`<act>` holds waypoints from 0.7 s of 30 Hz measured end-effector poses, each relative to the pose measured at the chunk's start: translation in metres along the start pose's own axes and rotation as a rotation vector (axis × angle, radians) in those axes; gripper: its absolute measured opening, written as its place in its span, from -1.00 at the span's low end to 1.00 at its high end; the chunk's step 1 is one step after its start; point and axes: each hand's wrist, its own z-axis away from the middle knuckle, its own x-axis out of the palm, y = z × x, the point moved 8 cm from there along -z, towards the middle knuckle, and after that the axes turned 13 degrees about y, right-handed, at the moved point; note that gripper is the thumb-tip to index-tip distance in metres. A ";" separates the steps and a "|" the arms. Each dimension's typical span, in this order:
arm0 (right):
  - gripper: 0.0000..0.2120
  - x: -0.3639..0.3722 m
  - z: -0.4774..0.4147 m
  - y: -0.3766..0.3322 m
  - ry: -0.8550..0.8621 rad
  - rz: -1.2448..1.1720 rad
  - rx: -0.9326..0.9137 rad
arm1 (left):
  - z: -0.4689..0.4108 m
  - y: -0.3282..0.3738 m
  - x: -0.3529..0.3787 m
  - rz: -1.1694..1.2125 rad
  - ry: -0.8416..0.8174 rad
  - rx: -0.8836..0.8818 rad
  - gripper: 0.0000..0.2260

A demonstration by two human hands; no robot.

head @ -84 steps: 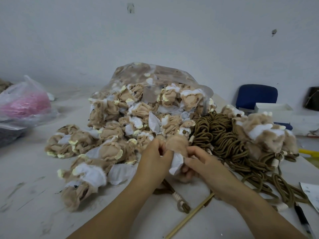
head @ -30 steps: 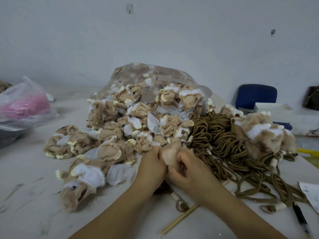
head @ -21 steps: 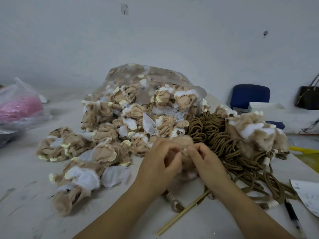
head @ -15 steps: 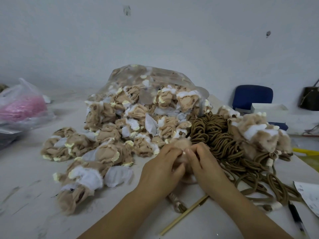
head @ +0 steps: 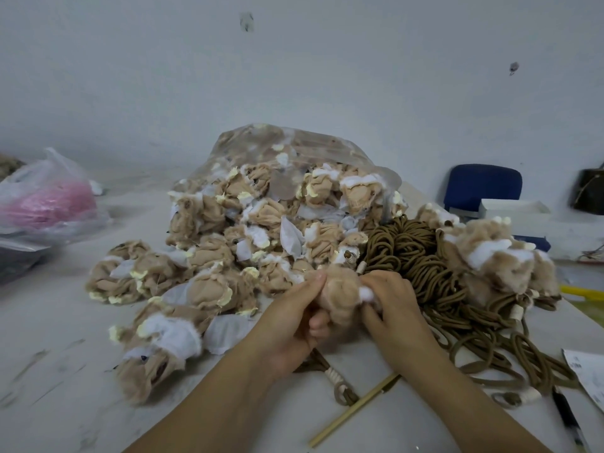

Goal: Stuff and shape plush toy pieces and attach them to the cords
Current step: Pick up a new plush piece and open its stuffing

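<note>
A tan plush piece (head: 340, 294) with a white tuft is held above the table between both hands. My left hand (head: 291, 325) grips its left side, thumb on top. My right hand (head: 392, 308) pinches its right side at the white tuft. A brown cord with a white-wrapped loop end (head: 338, 382) lies under my left hand. A heap of unstuffed tan and white plush pieces (head: 228, 243) spills from a clear bag behind. A pile of brown cords (head: 415, 256) lies to the right, with fluffy plush pieces (head: 496, 256) on it.
A thin wooden stick (head: 353, 411) lies on the table near my right forearm. A black pen (head: 568, 416) and a paper sheet (head: 588, 371) sit at the right edge. A plastic bag with pink material (head: 45, 197) is at the far left. A blue chair (head: 482, 186) stands behind.
The white flap that hung from the piece has been worked in; only a small white tuft shows. Both hands have closed tighter round the piece and shifted slightly right.
</note>
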 end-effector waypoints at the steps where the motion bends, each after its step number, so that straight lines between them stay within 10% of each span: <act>1: -0.72 -0.001 -0.001 -0.001 0.009 -0.006 -0.005 | 0.001 -0.003 0.002 -0.002 -0.021 -0.044 -0.73; 17: -0.77 -0.004 -0.004 -0.006 0.060 0.010 -0.026 | 0.001 -0.004 0.011 0.517 -0.067 -0.202 -0.95; 21: -0.70 -0.005 -0.005 0.005 0.055 0.041 0.032 | 0.003 0.000 0.006 0.237 -0.036 -0.099 -0.92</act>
